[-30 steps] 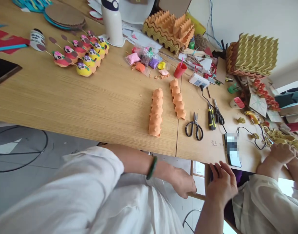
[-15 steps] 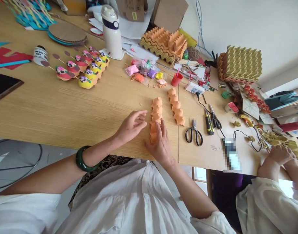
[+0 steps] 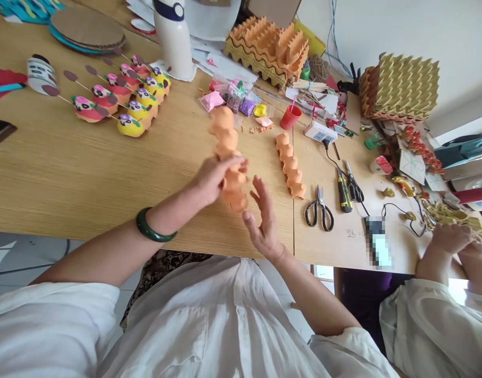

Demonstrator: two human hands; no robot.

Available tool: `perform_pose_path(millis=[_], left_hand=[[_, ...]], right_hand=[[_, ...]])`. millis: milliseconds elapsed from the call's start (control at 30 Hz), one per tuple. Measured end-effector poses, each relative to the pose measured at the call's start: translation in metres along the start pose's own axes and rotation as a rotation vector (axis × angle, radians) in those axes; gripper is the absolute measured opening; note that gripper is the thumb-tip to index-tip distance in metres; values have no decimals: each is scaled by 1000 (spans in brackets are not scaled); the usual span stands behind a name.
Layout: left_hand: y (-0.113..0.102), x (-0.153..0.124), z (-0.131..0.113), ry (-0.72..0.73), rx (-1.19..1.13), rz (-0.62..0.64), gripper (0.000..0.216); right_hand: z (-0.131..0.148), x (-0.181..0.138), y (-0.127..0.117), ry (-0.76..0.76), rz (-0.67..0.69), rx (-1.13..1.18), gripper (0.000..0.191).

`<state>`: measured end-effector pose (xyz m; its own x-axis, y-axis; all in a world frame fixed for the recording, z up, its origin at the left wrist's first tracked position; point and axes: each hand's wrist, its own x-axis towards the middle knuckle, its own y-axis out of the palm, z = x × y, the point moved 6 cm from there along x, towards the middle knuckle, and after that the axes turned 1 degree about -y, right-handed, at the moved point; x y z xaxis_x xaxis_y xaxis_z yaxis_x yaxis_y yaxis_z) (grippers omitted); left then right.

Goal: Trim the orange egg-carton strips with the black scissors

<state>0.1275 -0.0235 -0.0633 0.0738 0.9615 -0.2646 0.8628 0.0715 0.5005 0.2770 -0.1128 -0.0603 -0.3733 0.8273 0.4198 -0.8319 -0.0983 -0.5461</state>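
An orange egg-carton strip [image 3: 235,181] with a row of bumps is gripped across its middle by my left hand [image 3: 215,178], thumb side over the top. The strip is tilted and blurred by motion. Just right of its near end, my right hand [image 3: 263,220] is open, thumb and fingers apart, holding nothing. A second orange egg-carton strip [image 3: 290,165] lies on the table [image 3: 178,168] further right. Black-handled scissors [image 3: 318,209] lie to the right of my right hand.
Painted egg-carton figures [image 3: 138,110] stand at the left, near a white bottle [image 3: 174,44]. Bags of coloured clay [image 3: 247,106] and a red cup [image 3: 290,117] lie behind. Stacked egg trays [image 3: 400,89], a yellow-black cutter [image 3: 343,194] and a co-worker's hands [image 3: 456,239] are at the right.
My left hand has taken hold of the egg-carton strip and moved it left, off its earlier spot. My right hand has let go and opened beside it. The view has shifted slightly.
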Motion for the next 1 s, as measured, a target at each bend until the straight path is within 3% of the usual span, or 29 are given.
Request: perform_pose_path(millis=[67, 100, 200, 300, 400, 500, 600, 667, 733, 867, 933, 1000], left_hand=[[-19, 10, -33, 131, -84, -115, 13], [-26, 14, -45, 140, -101, -120, 9], [-36, 20, -76, 178, -88, 19, 14], [-45, 19, -88, 237, -94, 65, 19], [-50, 18, -85, 238, -80, 76, 20], [-54, 19, -80, 203, -122, 95, 25], [-60, 22, -81, 212, -230, 107, 31], [-66, 25, -82, 216, -337, 101, 36], [-70, 27, -83, 213, -424, 130, 43], [-72, 26, -84, 174, -519, 210, 56], [-71, 24, -84, 160, -541, 216, 59], [-72, 22, -86, 173, -554, 211, 60]], right_hand=[[8, 0, 4, -73, 67, -17, 66], [15, -2, 13, -163, 179, -42, 64], [35, -21, 54, -485, 683, -118, 63], [27, -17, 78, -616, 878, -180, 64], [-19, 32, 75, -540, 870, -311, 68], [-84, 106, 50, -390, 817, -430, 66], [-127, 166, 28, -230, 661, -489, 66], [-120, 175, 33, -270, 565, -461, 74], [-88, 156, 56, -431, 536, -383, 79], [-25, 96, 124, -705, 730, -305, 69], [-24, 99, 144, -734, 800, -298, 65], [-50, 132, 148, -640, 795, -340, 64]])
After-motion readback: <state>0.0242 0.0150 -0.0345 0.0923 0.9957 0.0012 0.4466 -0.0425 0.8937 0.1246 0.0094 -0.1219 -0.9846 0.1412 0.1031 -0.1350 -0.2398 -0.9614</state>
